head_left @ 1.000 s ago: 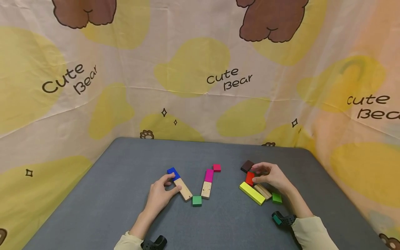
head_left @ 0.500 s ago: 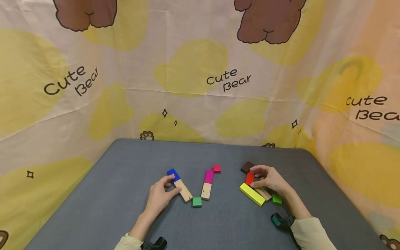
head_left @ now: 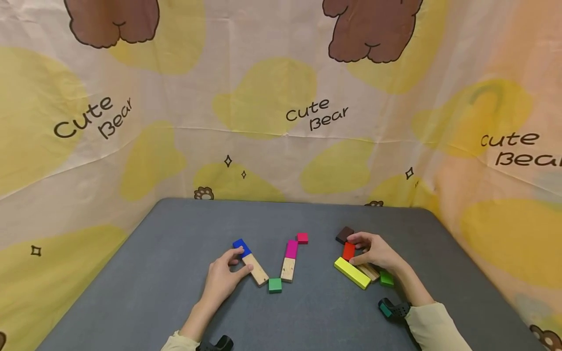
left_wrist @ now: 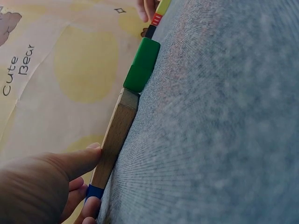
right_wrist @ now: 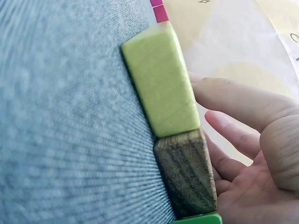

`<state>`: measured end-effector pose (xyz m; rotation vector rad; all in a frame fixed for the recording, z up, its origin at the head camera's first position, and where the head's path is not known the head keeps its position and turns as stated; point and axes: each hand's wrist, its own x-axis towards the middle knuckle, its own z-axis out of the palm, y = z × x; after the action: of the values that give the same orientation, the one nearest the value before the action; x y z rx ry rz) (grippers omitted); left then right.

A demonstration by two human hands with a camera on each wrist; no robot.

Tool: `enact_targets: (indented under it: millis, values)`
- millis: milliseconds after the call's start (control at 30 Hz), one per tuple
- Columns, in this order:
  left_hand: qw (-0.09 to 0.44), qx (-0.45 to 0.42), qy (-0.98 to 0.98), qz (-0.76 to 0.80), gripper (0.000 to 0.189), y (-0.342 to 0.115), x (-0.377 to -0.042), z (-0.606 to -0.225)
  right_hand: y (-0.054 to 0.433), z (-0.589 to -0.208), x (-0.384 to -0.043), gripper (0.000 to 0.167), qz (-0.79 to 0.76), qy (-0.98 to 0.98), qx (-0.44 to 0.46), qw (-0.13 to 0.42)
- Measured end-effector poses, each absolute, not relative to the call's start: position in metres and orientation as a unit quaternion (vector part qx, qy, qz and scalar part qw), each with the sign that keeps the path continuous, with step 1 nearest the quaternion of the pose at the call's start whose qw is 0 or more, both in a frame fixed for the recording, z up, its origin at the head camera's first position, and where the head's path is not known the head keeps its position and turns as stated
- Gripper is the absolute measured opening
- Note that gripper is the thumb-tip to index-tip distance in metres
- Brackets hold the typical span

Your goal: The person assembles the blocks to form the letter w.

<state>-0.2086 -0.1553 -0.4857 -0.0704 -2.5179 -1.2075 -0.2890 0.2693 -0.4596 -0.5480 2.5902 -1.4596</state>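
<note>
Head, right hand: over the past second the right hand point(head_left: 379, 253) has edged toward 8 o'clock relative to the blocks; its thumb tip has gone from the flank of the red block point(head_left: 349, 250) to its near end, beside the yellow block point(head_left: 351, 272).
Head, meaning: probably a finger adjustment around the red block; no block appears displaced, so the layout seems no further along.
Head, right fingers: bent, forefinger near the red block's 12 o'clock end, thumb near its 6 o'clock end; whether they grasp it I cannot tell.
Head, around red: dark block point(head_left: 344, 235) at 12 o'clock, yellow block at 6, slim plank point(head_left: 370, 272) between 4 and 5, lime block point(head_left: 387, 279) at 4.
Head, left hand: same pose; the left hand point(head_left: 221, 278) is unclenched, forefinger resting on the blue block point(head_left: 243, 245), thumb on the long plank point(head_left: 258, 274), seemingly steadying them.
Head, around green: from the green block point(head_left: 274, 285), long plank at 10 o'clock, blue block past it; short plank point(head_left: 288, 269), magenta block point(head_left: 291, 249) and pink block point(head_left: 302, 238) toward 1.
Left wrist: unlike the head view, shows the thumb tip against the long plank's edge and more fingers bent by the blue block.
Right wrist: shows the thumb passing behind the yellow block and loosely bent fingers; the red block is hidden here.
</note>
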Motion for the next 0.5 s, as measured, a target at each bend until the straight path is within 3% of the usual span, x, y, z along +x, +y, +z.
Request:
enact_targets:
  millis: [500]
  values:
    - [0.166, -0.032, -0.886, -0.433, 0.052, -0.1567, -0.2082, -0.4852, 0.27, -0.4619, -0.2901, 0.06, -0.457, 0.869, -0.181, 0.053]
